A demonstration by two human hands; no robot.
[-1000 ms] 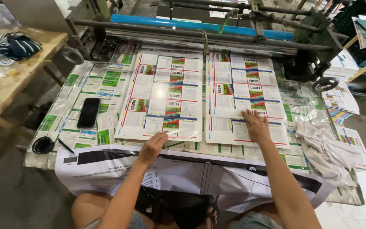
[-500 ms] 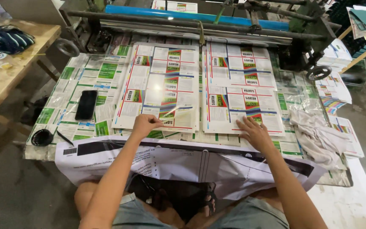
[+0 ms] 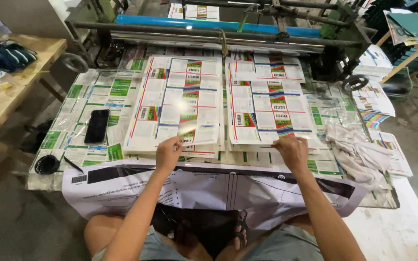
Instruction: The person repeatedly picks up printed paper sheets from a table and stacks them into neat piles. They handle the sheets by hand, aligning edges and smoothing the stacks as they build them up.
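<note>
A seated worker's left hand (image 3: 168, 153) pinches the near edge of the left printed sheet (image 3: 175, 104), while the right hand (image 3: 293, 151) grips the right printed sheet (image 3: 267, 108). Both glossy sheets lie side by side on the desk (image 3: 97, 96), long axes running toward the blue roller (image 3: 218, 24); neither is lifted clear yet.

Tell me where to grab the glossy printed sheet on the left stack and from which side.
Take the left printed sheet by its near edge, coming from the seated person's side. It lies flat on its stack, so only an edge can be pinched, and the left hand already has the near edge lifted a little. The far edge lies under the machine's blue roller.
</note>
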